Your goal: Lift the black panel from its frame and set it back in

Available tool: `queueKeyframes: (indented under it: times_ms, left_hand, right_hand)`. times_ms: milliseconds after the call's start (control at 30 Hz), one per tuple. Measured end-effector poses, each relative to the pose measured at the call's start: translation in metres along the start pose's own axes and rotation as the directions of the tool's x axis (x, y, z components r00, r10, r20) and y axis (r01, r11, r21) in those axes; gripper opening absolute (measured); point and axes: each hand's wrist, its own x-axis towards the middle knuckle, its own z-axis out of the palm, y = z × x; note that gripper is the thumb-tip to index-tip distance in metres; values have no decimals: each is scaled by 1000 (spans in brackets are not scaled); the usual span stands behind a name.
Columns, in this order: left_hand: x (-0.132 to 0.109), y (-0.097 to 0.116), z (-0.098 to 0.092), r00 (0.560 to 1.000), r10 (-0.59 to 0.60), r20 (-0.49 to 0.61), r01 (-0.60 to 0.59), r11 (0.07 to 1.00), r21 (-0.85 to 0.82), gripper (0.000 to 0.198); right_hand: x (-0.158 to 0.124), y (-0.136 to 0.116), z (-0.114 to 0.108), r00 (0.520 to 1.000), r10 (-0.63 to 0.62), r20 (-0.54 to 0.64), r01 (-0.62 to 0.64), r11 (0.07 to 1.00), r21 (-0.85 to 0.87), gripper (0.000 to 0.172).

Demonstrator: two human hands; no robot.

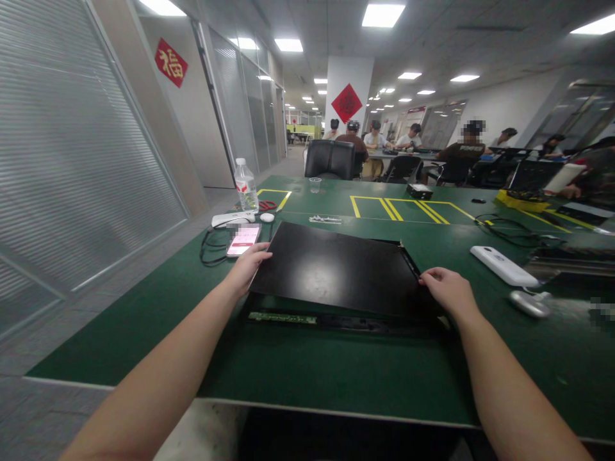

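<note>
A flat black panel (pixel 336 266) lies on the green table (pixel 307 371) in front of me, its near edge raised a little. Under that edge a narrow green circuit strip (pixel 282 317) shows on a dark frame (pixel 384 325). My left hand (pixel 248 264) grips the panel's left edge, fingers curled over it. My right hand (pixel 449 289) holds the panel's right edge, fingers bent down onto it.
Left of the panel lie a phone (pixel 243 239) with a lit screen, a black cable (pixel 211 246), a water bottle (pixel 246 186) and red scissors (pixel 266 205). A white device (pixel 504 266) and a silver object (pixel 528 303) lie right. Several people sit at far tables.
</note>
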Motion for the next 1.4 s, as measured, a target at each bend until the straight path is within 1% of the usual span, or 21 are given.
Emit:
queueKeyframes:
  times_ms: [167,367,533,733,867,933,1067,1200,1267,1400]
  left_hand:
    - [1,2,-3,997,57,-52,-55,997,53,36]
    - [8,-6,-14,987,126,-101,-94,956,276,41]
    - [7,-9,-14,981,164,-106,-110,913,392,40]
    - [2,-10,-9,988,153,-30,-126,895,428,28]
    - [1,-9,-7,979,202,4,-171,818,549,20]
    - [1,-10,-8,973,224,47,-207,770,604,16]
    - [5,-14,-12,952,284,117,-291,708,644,17]
    - [9,-18,-15,939,317,134,-320,658,682,22]
    - [10,-19,-16,939,325,115,-315,672,670,25]
    - [11,-20,-16,953,300,49,-272,770,577,30]
  right_hand:
    - [1,3,2,1000,-15,-6,15,1000,8,25]
    - [2,6,4,1000,-25,-13,25,1000,-4,27]
    - [2,5,3,1000,-15,-6,15,1000,-14,26]
    - [2,4,3,1000,-13,-14,14,1000,14,22]
    - [1,4,4,1000,-23,-18,23,1000,11,24]
    - [1,4,4,999,-29,-19,29,1000,10,24]
    - [1,3,3,1000,-11,-1,11,1000,7,24]
    - [2,3,3,1000,-13,-2,13,1000,19,24]
    - [2,3,3,1000,-15,-4,15,999,31,23]
    - [2,2,2,1000,7,0,-7,998,66,22]
